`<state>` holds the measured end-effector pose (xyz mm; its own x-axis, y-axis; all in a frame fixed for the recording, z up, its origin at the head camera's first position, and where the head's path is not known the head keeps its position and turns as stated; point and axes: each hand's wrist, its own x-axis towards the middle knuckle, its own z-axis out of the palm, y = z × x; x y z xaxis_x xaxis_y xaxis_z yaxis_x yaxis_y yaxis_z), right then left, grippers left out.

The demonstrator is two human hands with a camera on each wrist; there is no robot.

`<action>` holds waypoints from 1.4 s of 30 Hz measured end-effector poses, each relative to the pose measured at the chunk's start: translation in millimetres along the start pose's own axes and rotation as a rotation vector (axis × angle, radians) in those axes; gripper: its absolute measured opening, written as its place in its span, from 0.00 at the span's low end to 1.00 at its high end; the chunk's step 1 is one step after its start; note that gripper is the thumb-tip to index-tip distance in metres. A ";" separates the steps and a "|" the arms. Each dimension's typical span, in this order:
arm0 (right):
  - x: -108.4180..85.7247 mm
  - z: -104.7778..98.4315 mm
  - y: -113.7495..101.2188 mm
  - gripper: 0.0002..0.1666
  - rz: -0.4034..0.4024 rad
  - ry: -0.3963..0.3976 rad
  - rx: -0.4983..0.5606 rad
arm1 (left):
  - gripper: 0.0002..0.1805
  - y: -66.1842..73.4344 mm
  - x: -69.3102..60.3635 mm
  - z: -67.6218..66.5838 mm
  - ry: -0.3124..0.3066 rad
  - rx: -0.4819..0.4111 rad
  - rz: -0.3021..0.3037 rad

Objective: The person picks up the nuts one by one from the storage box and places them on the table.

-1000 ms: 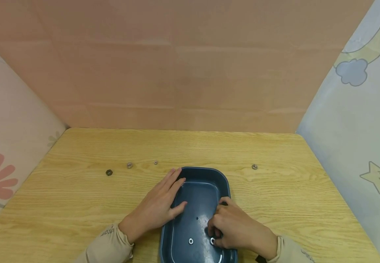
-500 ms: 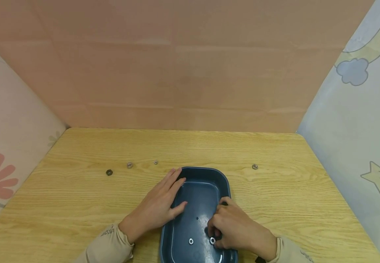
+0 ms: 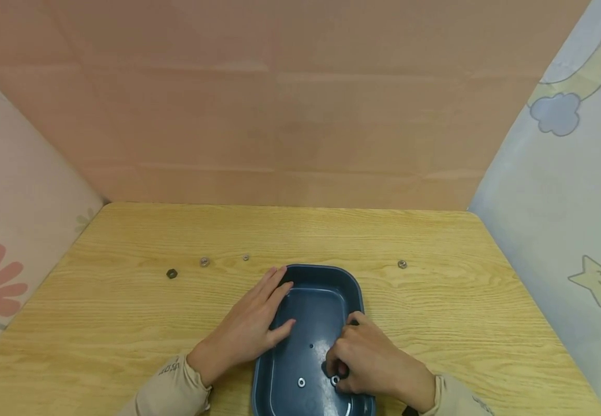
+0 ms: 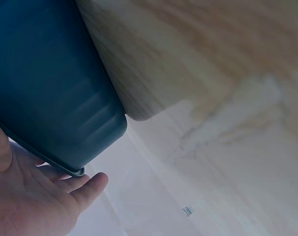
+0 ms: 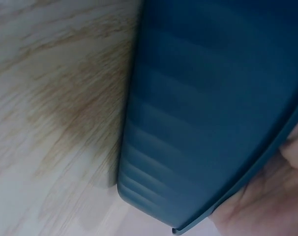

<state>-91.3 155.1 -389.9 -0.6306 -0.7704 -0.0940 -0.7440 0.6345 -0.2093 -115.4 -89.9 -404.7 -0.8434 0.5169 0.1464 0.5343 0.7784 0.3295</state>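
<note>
A dark blue tray [image 3: 313, 312] lies on the table, its near end cut off by the head view. My left hand [image 3: 245, 329] rests on its left rim with straight fingers and the thumb reaching inside. Over the right rim, my right hand [image 3: 368, 355] dips in with curled fingers. At its thumb and fingertips is a silver nut [image 3: 335, 381], partly covered, which it appears to pinch near the tray floor. Another silver nut [image 3: 302, 382] lies to the left. A tiny dark spot [image 3: 311, 346] farther up is too small to identify.
Beyond the tray, a dark nut [image 3: 172, 273], a silver nut [image 3: 204, 262] and a small nut [image 3: 245, 257] lie on the left of the wooden table [image 3: 435, 312]. One more nut [image 3: 402, 264] lies to the right. A brown panel [image 3: 279, 115] stands behind.
Both hands and the tray hold almost the same place. The right fingertips shift very slightly, covering a bit more of the nut than half a second ago.
</note>
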 end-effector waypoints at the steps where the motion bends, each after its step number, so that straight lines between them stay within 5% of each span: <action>1: 0.1 0.0 0.1 0.10 0.003 0.005 0.003 | 0.36 0.0 0.0 0.0 -0.001 0.000 0.000; 16: -3.1 2.0 5.2 0.06 -0.024 0.106 0.223 | 0.37 0.3 -0.3 0.0 0.010 -0.001 0.005; 42: -8.9 -16.1 26.7 0.10 -0.058 0.391 0.160 | 0.37 -0.5 0.3 -1.1 0.002 0.008 0.008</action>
<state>-109.1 179.9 -379.0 -0.6476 -0.7037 0.2922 -0.7567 0.5491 -0.3547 -116.0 -90.6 -403.8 -0.8391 0.5227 0.1509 0.5417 0.7770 0.3208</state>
